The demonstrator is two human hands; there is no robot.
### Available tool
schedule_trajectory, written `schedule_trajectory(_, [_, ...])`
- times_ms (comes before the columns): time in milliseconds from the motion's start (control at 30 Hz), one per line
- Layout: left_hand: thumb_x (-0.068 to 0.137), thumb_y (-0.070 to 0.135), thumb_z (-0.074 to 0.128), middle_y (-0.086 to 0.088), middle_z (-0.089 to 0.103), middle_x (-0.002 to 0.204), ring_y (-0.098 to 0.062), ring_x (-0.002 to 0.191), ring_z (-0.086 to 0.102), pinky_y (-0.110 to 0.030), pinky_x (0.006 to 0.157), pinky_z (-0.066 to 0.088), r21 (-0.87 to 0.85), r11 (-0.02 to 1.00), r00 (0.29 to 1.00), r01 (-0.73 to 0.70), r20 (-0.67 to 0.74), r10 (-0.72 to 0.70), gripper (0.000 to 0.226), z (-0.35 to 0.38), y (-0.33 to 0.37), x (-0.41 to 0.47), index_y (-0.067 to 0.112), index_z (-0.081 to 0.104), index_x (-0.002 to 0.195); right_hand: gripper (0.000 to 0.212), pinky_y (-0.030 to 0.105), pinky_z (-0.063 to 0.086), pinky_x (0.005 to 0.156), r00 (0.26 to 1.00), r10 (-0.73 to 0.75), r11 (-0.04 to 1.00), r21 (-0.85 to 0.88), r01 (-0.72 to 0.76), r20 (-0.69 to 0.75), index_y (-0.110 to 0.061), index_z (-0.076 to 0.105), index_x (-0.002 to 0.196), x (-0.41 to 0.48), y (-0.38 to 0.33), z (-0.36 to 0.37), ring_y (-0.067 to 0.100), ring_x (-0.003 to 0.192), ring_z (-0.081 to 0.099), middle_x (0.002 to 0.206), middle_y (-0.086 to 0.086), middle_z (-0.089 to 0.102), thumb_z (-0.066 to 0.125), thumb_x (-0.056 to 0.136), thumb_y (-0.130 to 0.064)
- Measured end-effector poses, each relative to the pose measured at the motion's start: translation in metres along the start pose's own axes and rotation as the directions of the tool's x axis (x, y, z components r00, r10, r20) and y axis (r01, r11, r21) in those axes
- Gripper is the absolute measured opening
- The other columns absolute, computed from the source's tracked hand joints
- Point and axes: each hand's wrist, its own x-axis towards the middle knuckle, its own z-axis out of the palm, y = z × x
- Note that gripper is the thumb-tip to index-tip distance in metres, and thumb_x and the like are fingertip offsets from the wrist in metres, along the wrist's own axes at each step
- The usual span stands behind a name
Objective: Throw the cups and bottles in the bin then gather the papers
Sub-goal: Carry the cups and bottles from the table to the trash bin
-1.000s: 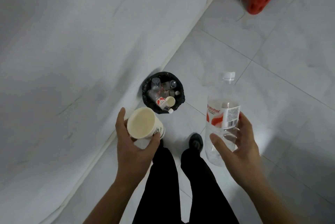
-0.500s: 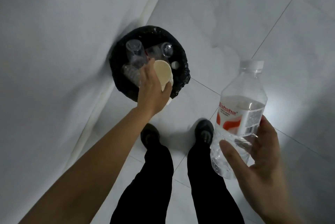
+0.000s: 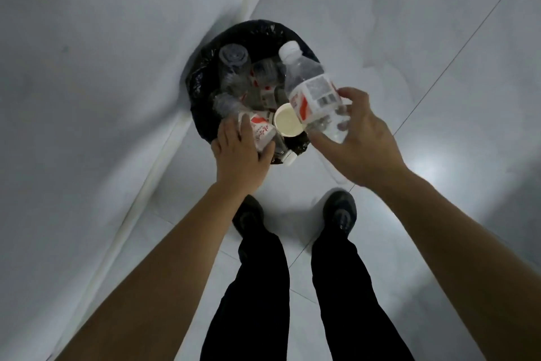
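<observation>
A round bin lined with a black bag (image 3: 202,79) stands against the wall, filled with several clear bottles and a paper cup (image 3: 288,124) whose cream mouth faces up. My left hand (image 3: 238,156) grips a white paper cup with red print (image 3: 261,133), tipped on its side at the bin's near rim. A clear plastic bottle (image 3: 314,91) with a white cap and a red and white label is held by its lower half in my right hand (image 3: 361,138). It is tilted, cap away from me, over the right side of the bin.
A white wall with a skirting strip (image 3: 164,161) runs diagonally along the left. Pale floor tiles (image 3: 409,38) spread to the right. My two black shoes (image 3: 341,210) stand just in front of the bin.
My right hand has swung the bottle left from beside my leg to over the bin. My left hand has turned its cup onto its side at the bin's near rim.
</observation>
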Motion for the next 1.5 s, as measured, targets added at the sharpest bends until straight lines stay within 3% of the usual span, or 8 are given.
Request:
schedule_trajectory(200, [0.096, 0.048, 0.050, -0.017, 0.014, 0.162, -0.034, 0.150, 0.013, -0.052, 0.114, 0.033, 0.052, 0.998, 0.989, -0.045, 0.140, 0.038, 0.069, 0.007, -0.062, -0.023, 0.010, 0.031, 0.151, 0.068, 0.042, 0.047, 0.087, 0.972, -0.158, 0.859, -0.461, 0.222, 0.173, -0.023, 0.043, 0.138, 0.077, -0.033, 0.035, 0.031, 0.111, 0.059, 0.126, 0.009, 0.054, 0.067, 0.082, -0.054])
schedule_trajectory(367, [0.095, 0.050, 0.052, -0.016, 0.008, 0.164, -0.035, 0.151, 0.008, -0.049, 0.112, 0.034, 0.052, 0.995, 0.983, -0.083, 0.166, 0.074, 0.070, 0.012, -0.068, -0.028, 0.011, 0.031, 0.151, 0.074, 0.041, 0.044, 0.098, 0.981, -0.165, 0.964, -0.193, 0.182, 0.100, -0.023, 0.036, 0.148, 0.074, -0.038, 0.048, 0.027, 0.126, 0.050, 0.145, 0.007, 0.045, 0.062, 0.088, -0.057])
schedule_trajectory(533, [0.098, 0.039, 0.052, -0.017, 0.038, 0.153, -0.033, 0.141, 0.036, -0.051, 0.106, 0.044, -0.038, 0.998, 0.998, -0.046, 0.047, 0.047, 0.055, -0.014, -0.044, -0.037, 0.009, 0.042, 0.143, 0.063, 0.040, 0.044, 0.097, 0.992, -0.122, 0.974, -0.189, 0.128, 0.040, -0.023, 0.036, 0.148, 0.028, -0.014, 0.029, 0.027, 0.124, 0.052, 0.144, 0.006, 0.046, 0.053, 0.095, -0.053])
schedule_trajectory(733, [0.101, 0.034, 0.047, -0.010, 0.047, 0.146, -0.022, 0.135, 0.042, -0.040, 0.108, 0.042, -0.350, 0.931, 0.993, -0.108, -0.088, 0.082, 0.048, -0.114, 0.015, -0.094, 0.010, 0.045, 0.142, 0.056, 0.037, 0.044, 0.093, 0.996, -0.075, 0.985, -0.156, 0.068, -0.039, -0.023, 0.034, 0.149, -0.072, -0.008, -0.034, 0.024, 0.123, 0.052, 0.144, 0.003, 0.046, 0.049, 0.099, -0.044])
schedule_trajectory(900, [0.099, 0.032, 0.048, 0.000, 0.052, 0.137, -0.003, 0.124, 0.045, -0.004, 0.099, 0.032, -0.489, 0.843, 0.971, -0.225, -0.185, 0.151, 0.044, -0.253, 0.078, -0.178, 0.015, 0.048, 0.140, 0.052, 0.033, 0.048, 0.091, 0.974, -0.013, 1.000, -0.028, 0.007, -0.224, -0.029, 0.036, 0.147, -0.203, -0.037, -0.132, 0.016, 0.124, 0.054, 0.142, -0.006, 0.046, 0.050, 0.099, -0.045])
schedule_trajectory(1200, [0.093, 0.049, 0.053, 0.025, 0.052, 0.131, 0.001, 0.119, 0.052, -0.029, 0.101, 0.042, -0.602, 0.712, 0.929, -0.362, -0.301, 0.218, 0.049, -0.453, 0.156, -0.329, 0.029, 0.050, 0.137, 0.052, 0.030, 0.050, 0.093, 0.781, 0.082, 0.962, 0.253, 0.101, -0.620, -0.033, 0.040, 0.143, -0.429, -0.091, -0.273, -0.001, 0.116, 0.052, 0.132, -0.015, 0.047, 0.056, 0.095, -0.041])
schedule_trajectory(1367, [0.092, 0.049, 0.059, 0.019, 0.058, 0.129, -0.004, 0.118, 0.056, -0.028, 0.097, 0.044, -0.673, 0.602, 0.903, -0.429, -0.308, 0.299, 0.031, -0.488, 0.170, -0.382, 0.054, 0.050, 0.121, 0.051, 0.032, 0.052, 0.093, 0.617, 0.229, 0.907, 0.395, 0.146, -0.753, -0.033, 0.042, 0.142, -0.519, -0.098, -0.247, -0.003, 0.120, 0.051, 0.133, -0.016, 0.051, 0.060, 0.094, -0.031])
schedule_trajectory(1500, [0.087, 0.042, 0.056, 0.018, 0.056, 0.131, -0.005, 0.118, 0.058, -0.030, 0.097, 0.047, -0.647, 0.583, 0.837, -0.492, -0.167, 0.521, 0.037, -0.481, 0.170, -0.389, 0.049, 0.050, 0.123, 0.052, 0.035, 0.052, 0.095, 0.490, 0.411, 0.853, 0.514, 0.092, -0.769, -0.031, 0.043, 0.142, -0.568, -0.103, -0.190, -0.005, 0.119, 0.051, 0.131, -0.015, 0.052, 0.062, 0.094, -0.028])
